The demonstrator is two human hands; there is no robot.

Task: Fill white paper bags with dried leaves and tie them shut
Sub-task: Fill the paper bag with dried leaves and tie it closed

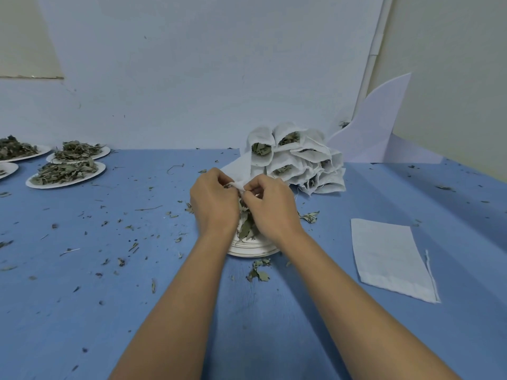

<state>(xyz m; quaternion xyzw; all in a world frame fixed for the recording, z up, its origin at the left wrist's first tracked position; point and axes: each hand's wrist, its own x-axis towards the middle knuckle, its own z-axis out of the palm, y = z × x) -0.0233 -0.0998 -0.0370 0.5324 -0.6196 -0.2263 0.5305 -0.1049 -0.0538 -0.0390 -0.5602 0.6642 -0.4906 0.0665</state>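
Note:
My left hand (214, 200) and my right hand (270, 204) meet above a stack of white paper plates (251, 249) at the table's middle. Both pinch the mouth of a white paper bag (238, 171) that lies away from me toward the pile behind. Dried green leaves (247, 224) show between my hands on the top plate. What my fingers do inside the bag's mouth is hidden. A pile of filled white bags (299, 157), leaves showing in their open ends, leans behind my right hand.
An empty flat white bag (389, 256) with a loose string lies at the right. Several paper plates heaped with dried leaves (65, 172) sit at the far left. Leaf crumbs litter the blue table (137, 270). A white sheet (378, 127) leans at the back right.

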